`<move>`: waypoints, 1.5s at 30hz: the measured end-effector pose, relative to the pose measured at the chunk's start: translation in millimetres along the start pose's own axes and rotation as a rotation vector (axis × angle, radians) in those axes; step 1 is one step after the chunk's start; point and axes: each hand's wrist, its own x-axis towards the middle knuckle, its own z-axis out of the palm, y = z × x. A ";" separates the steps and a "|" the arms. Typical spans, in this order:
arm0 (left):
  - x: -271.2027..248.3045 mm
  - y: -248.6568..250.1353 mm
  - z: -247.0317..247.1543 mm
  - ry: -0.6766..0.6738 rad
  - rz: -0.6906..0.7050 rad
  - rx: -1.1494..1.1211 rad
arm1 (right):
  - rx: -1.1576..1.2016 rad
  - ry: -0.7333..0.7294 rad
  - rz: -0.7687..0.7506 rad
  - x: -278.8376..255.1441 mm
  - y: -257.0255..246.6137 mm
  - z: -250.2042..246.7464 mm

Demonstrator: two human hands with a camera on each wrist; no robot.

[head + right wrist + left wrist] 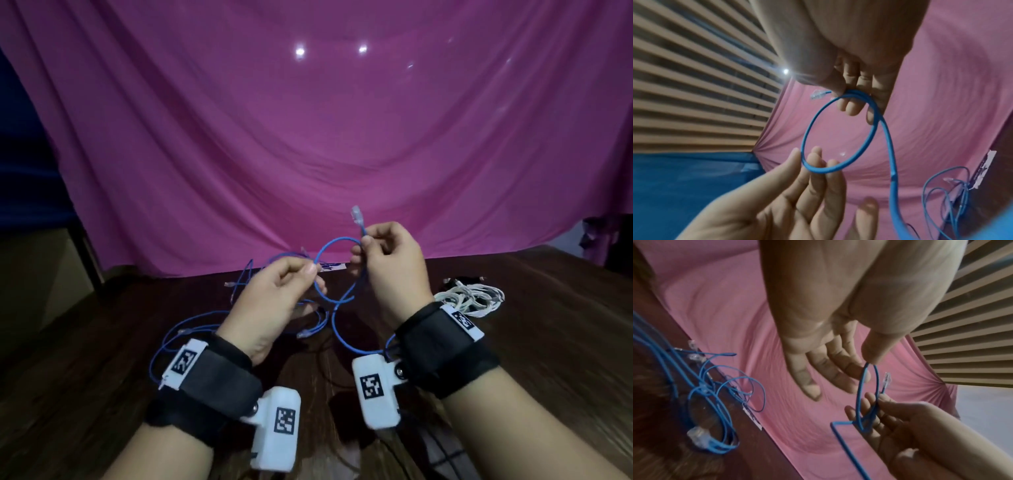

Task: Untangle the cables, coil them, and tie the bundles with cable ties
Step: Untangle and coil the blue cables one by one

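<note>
Blue patch cable (337,270) is being held up over the bench (513,342), between both hands, one loop formed so far. Right hand (388,263) is pinching the cable just below its clear plug (356,211), thumb and forefinger closed on it where the loop crosses itself; the plug is sticking up and free, probably so the end stays clear of the coil. Left hand (274,298) is pinching the opposite side of the loop between thumb and forefinger, its other fingers (809,382) reaching out loosely in the left wrist view. Holding at two opposite points looks like a way to keep the loop round and set its size.

Cable's tail is dropping from the right hand, kinking once, then running down toward the right wrist strap (442,349). My read: coiling is just beginning, with most of the length still to be gathered.

Other blue cables (191,335) are lying loose and overlapping on the bench behind and under the left hand, still tangled by the look of it. White cable bundle (472,298) is sitting near the right wrist, well apart from the blue ones. Pink cloth (308,137) is hanging behind the bench. Cable ties: none that I can make out.
</note>
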 end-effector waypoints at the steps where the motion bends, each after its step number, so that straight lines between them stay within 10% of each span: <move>1: 0.7 -4.4 2.4 0.012 0.008 -0.055 | 0.010 0.022 0.010 2.2 3.4 1.8; 8: 31.2 -25.2 -1.8 0.282 0.077 -0.006 | -0.248 -0.053 -0.090 0.5 47.0 0.4; 18: 32.5 -43.9 -11.7 -0.072 0.058 0.236 | -0.355 -0.225 -0.163 -0.7 62.5 -8.6; 34: 30.7 -59.3 -2.8 0.415 0.473 0.409 | -0.408 -0.428 -0.094 -5.7 56.6 -9.5; 45: 30.7 -55.5 -3.5 0.220 -0.033 -0.204 | -0.197 -0.449 0.072 -5.7 54.7 -8.4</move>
